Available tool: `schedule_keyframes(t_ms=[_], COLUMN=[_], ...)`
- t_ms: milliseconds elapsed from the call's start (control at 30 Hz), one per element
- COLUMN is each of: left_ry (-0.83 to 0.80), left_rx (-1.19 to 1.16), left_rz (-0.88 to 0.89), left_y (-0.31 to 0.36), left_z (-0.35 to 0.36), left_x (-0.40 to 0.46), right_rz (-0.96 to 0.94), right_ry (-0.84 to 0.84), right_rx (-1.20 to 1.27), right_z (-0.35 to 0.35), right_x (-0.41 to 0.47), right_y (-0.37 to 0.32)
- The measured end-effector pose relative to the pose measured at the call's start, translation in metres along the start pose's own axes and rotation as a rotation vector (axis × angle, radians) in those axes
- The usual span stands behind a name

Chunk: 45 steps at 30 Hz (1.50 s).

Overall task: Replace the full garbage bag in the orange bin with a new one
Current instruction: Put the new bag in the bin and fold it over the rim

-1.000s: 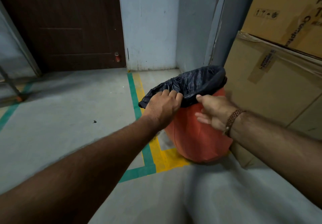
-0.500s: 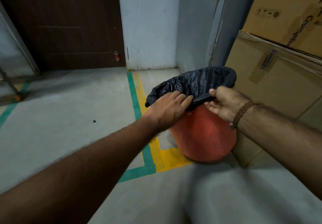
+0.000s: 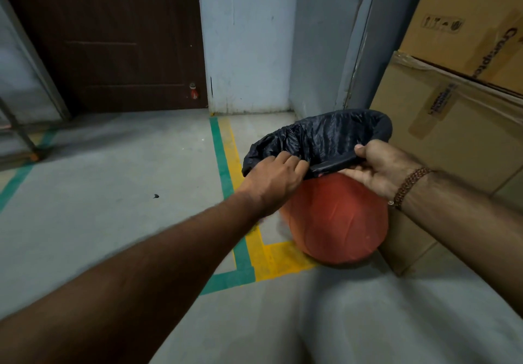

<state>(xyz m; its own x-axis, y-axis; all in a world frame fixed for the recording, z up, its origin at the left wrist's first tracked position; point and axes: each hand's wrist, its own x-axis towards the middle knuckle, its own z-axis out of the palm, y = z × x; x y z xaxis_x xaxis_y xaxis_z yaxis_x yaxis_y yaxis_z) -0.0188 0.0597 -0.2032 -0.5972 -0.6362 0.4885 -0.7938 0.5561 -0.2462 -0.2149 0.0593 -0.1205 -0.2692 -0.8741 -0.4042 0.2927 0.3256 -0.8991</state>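
The orange bin (image 3: 334,222) stands on the grey floor against the cardboard boxes, tilted toward me. A black garbage bag (image 3: 325,134) is stretched over its mouth and folded down over the rim. My left hand (image 3: 274,179) grips the bag's folded edge at the near left of the rim. On the near right of the rim, my right hand (image 3: 379,165) holds the bag's edge, thumb on top and fingers underneath. The inside of the bag is hidden.
Stacked cardboard boxes (image 3: 458,86) fill the right side, touching the bin. A dark wooden door (image 3: 119,38) and a pale wall corner (image 3: 254,41) stand behind. Green and yellow floor tape (image 3: 240,253) runs left of the bin. A metal frame leg (image 3: 19,134) stands far left.
My right hand has moved up from the bin's side onto the rim and taken hold of the bag's edge. My left hand keeps its hold; the bag's rim has lifted slightly.
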Motion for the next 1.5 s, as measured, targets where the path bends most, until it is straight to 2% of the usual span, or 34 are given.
schedule_keyframes(t_ms=[200,367,467,533,733,867,1000,1100,1200,1333,1500], left_ry=[-0.025,-0.018,-0.014,-0.013,0.017,0.053,0.065,0.097,0.052,-0.115,-0.104], left_rx=[0.030,0.049,0.084,0.120,0.113,0.041,-0.130,-0.226,-0.187,-0.102,-0.088], left_rz=[-0.150,-0.213,-0.192,-0.159,-0.077,0.025,0.128,0.044,-0.059,-0.017,-0.055], left_y=[0.030,0.036,0.040,0.045,0.045,0.035,0.018,-0.005,-0.030,-0.044,-0.039], left_z=[0.001,0.002,0.003,0.002,0.003,0.004,0.002,0.000,-0.001,0.002,0.004], left_x=[0.009,0.012,0.014,0.016,0.019,0.016,0.006,-0.001,-0.011,-0.022,-0.020], right_rz=[-0.010,0.131,0.211,0.156,0.073,0.083,0.121,0.141,0.131,0.104,0.096], right_ry=[-0.006,0.077,-0.058,-0.107,-0.101,-0.041,-0.048,-0.053,-0.068,-0.079,-0.064], right_rx=[-0.026,-0.373,-0.359,-0.381,-0.263,-0.241,-0.192,-0.167,-0.128,-0.069,0.032], right_z=[0.002,0.007,0.012,0.016,0.014,0.011,0.006,0.004,0.003,0.004,0.002], right_x=[-0.009,-0.032,-0.036,-0.034,-0.022,-0.019,-0.018,-0.019,-0.022,-0.019,-0.014], right_y=[0.001,0.010,0.024,0.030,0.036,0.031,0.022,0.018,0.019,0.022,0.017])
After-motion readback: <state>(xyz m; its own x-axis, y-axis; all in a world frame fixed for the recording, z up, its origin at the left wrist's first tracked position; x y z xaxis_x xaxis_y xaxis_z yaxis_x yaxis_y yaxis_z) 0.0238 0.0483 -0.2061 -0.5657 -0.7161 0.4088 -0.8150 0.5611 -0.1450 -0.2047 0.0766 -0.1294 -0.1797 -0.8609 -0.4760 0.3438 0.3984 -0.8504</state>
